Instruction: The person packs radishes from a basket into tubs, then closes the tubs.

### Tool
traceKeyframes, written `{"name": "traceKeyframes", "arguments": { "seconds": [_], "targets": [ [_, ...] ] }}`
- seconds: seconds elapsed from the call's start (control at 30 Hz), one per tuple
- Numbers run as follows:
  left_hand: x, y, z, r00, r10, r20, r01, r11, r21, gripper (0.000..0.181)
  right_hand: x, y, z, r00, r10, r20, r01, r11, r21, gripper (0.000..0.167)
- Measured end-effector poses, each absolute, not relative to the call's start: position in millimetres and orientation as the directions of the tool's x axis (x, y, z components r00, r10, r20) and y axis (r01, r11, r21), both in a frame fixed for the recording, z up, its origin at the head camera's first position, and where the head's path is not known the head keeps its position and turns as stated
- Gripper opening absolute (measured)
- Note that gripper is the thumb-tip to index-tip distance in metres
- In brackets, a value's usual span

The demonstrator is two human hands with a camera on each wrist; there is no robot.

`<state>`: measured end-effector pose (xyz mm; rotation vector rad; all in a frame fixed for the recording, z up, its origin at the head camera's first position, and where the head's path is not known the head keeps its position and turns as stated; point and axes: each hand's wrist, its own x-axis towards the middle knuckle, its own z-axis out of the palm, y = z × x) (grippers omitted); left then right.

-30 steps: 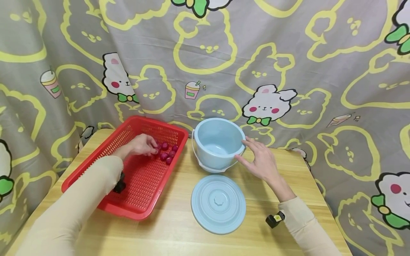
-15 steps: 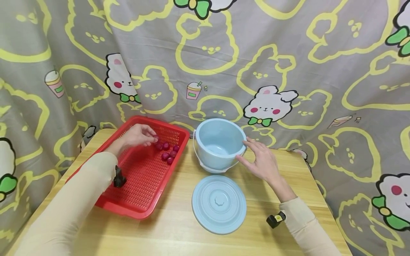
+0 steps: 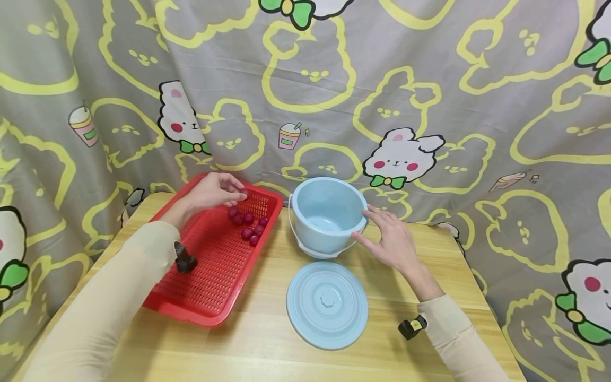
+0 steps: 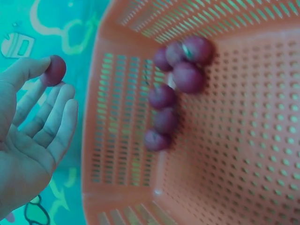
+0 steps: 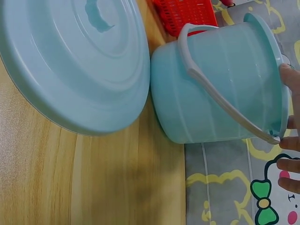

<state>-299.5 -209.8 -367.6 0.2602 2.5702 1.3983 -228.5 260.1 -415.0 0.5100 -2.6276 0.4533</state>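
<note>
Between thumb and fingertips, the left hand [image 3: 212,192] [image 4: 35,117] pinches a small dark red ball-like fruit [image 4: 55,71], held above the far part of the red basket [image 3: 217,313] [image 4: 91,140]. Several more such fruits [image 3: 249,218] [image 4: 189,78] lie in the basket near its right wall. At the right side of the light blue bucket [image 3: 312,233] [image 5: 225,65], the right hand [image 3: 392,239] [image 5: 291,126] touches the rim with thumb and fingers spread. The inside of the bucket shows nothing in it.
A round light blue lid [image 3: 326,318] [image 5: 79,70] lies flat on the wooden table [image 3: 258,350] in front of the bucket. The bucket's handle [image 5: 220,101] hangs down on its near side. A patterned grey curtain [image 3: 229,69] hangs behind the table.
The left hand has risen from among the fruits and moved toward the basket's far edge, a fruit in its fingertips. The right hand stays at the bucket's rim.
</note>
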Motion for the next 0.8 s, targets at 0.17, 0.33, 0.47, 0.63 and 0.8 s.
{"name": "traceKeyframes", "arguments": {
  "seconds": [0.17, 0.33, 0.47, 0.63, 0.8],
  "targets": [
    [-298, -196, -358, -0.962, 0.269, -0.053, 0.101, 0.526, 0.845, 0.037, -229, 261, -414, -0.839, -0.284, 0.463, -0.419, 0.881, -0.219, 0.067],
    [-298, -181, -348, -0.953, 0.304, -0.014, 0.148, 0.504, 0.851, 0.036, -230, 261, -412, -0.835, -0.294, 0.465, -0.427, 0.879, -0.212, 0.066],
    [-297, -168, -339, -0.948, 0.318, 0.013, 0.173, 0.479, 0.861, 0.034, -231, 261, -411, -0.829, -0.308, 0.466, -0.438, 0.876, -0.201, 0.066],
    [-296, -153, -333, -0.943, 0.332, 0.021, 0.178, 0.452, 0.874, 0.032, -233, 263, -408, -0.806, -0.337, 0.486, -0.465, 0.869, -0.17, 0.066],
    [-296, -140, -328, -0.934, 0.357, 0.028, 0.188, 0.424, 0.886, 0.031, -233, 263, -404, -0.77, -0.361, 0.526, -0.5, 0.854, -0.145, 0.062]
  ]
}}
